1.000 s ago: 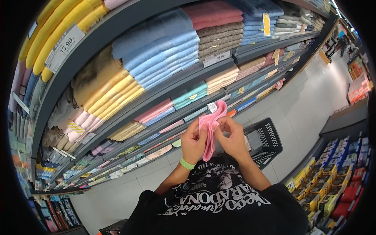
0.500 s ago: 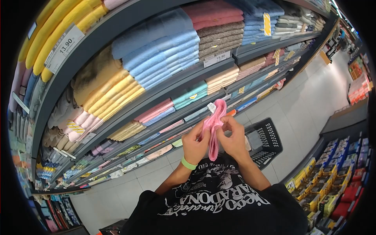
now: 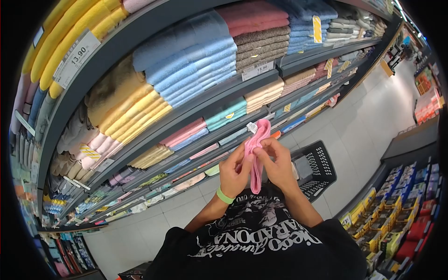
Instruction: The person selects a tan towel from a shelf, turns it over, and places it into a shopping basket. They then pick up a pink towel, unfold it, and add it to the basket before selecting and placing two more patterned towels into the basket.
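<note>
A small folded pink towel (image 3: 255, 170) is held up in front of my chest, its folded layers hanging downward. A white label (image 3: 252, 127) sticks out from its upper left edge. My left hand (image 3: 233, 173), with a green band on the wrist, pinches the towel from the left side. On the other side, my right hand (image 3: 278, 163) grips it with the thumb pressed on the near face. Some fingertips of both hands are hidden behind the cloth.
Shelves of folded towels run along the left and front, including a blue stack (image 3: 200, 70) and a yellow stack (image 3: 135, 119). A black basket (image 3: 322, 168) stands on the tiled floor beyond my right hand. Packaged goods (image 3: 380, 219) fill a display at the right.
The towel's lower end has dropped slightly and its layers lie closer together. My right thumb has shifted a little left over the cloth. Both hands keep their hold.
</note>
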`<action>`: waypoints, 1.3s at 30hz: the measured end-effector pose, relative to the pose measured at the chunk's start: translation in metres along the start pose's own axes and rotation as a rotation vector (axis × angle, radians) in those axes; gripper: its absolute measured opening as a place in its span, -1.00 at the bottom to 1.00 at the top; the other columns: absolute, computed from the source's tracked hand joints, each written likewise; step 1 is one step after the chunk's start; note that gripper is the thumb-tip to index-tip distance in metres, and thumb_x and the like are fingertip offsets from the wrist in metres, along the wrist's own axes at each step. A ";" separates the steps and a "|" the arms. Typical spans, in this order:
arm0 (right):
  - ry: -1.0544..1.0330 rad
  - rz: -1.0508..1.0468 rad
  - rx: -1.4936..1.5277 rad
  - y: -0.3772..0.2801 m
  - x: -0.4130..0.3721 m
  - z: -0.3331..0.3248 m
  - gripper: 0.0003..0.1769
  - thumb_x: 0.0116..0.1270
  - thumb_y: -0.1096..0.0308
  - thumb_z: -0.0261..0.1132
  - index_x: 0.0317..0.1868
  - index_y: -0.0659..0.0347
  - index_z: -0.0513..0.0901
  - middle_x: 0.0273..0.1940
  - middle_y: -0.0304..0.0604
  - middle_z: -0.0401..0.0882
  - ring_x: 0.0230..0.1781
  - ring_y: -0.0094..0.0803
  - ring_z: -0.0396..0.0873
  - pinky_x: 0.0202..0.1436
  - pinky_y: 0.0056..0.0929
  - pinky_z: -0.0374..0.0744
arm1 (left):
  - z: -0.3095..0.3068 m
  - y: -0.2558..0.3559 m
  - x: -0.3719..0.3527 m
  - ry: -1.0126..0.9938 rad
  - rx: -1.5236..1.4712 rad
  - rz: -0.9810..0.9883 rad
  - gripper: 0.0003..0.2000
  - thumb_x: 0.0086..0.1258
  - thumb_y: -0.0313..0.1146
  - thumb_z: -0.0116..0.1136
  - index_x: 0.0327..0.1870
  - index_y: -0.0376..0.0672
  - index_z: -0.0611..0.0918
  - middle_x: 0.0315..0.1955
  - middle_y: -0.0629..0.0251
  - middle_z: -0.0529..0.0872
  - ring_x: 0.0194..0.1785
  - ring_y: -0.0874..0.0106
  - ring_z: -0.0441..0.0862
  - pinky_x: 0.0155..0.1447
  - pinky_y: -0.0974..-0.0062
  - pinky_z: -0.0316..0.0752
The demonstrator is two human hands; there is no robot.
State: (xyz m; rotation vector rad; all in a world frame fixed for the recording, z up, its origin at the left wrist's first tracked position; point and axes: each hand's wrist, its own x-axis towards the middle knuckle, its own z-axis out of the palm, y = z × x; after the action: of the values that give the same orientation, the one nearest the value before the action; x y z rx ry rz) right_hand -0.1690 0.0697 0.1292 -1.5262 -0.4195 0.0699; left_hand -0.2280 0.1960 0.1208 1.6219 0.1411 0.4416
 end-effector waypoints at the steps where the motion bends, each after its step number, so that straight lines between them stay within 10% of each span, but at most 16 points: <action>1: -0.005 0.020 -0.002 -0.002 0.000 -0.002 -0.85 0.32 0.43 0.31 -0.27 0.36 0.55 -0.45 -0.25 0.58 -0.44 -0.62 0.51 -0.32 -0.58 0.51 | 0.000 0.000 0.000 -0.001 0.000 0.000 -0.60 0.36 -0.53 0.19 0.23 -0.31 0.54 -0.25 0.15 0.79 -0.29 0.67 0.65 -0.23 0.67 0.52; 6: -0.051 0.054 -0.016 -0.004 -0.001 -0.005 -0.84 0.39 0.41 0.24 -0.26 0.37 0.53 -0.44 -0.25 0.56 -0.42 -0.64 0.49 -0.31 -0.59 0.50 | 0.000 -0.002 -0.002 -0.077 0.032 0.009 -0.56 0.37 -0.60 0.17 0.28 -0.42 0.45 -0.02 0.10 0.71 0.02 0.51 0.63 0.13 0.57 0.51; 27: -0.063 0.098 0.039 -0.004 -0.002 0.001 -0.88 0.33 0.46 0.28 -0.32 0.36 0.58 -0.47 -0.27 0.61 -0.47 -0.65 0.51 -0.36 -0.60 0.51 | 0.004 -0.009 0.000 0.116 0.148 0.050 -0.65 0.36 -0.51 0.18 0.18 -0.25 0.59 -0.31 0.14 0.79 -0.33 0.69 0.65 -0.25 0.69 0.50; 39: -0.106 0.192 0.092 -0.013 0.006 -0.005 -0.92 0.36 0.49 0.25 -0.21 0.36 0.61 -0.41 -0.26 0.62 -0.40 -0.62 0.55 -0.25 -0.60 0.54 | -0.005 -0.011 0.008 -0.104 -0.077 -0.034 -0.46 0.37 -0.57 0.19 0.37 -0.36 0.35 0.01 0.10 0.70 0.01 0.53 0.62 0.09 0.63 0.50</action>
State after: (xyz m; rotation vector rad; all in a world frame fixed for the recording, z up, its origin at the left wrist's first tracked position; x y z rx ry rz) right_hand -0.1647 0.0659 0.1436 -1.4721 -0.3480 0.3179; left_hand -0.2208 0.2050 0.1118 1.5612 0.0730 0.3318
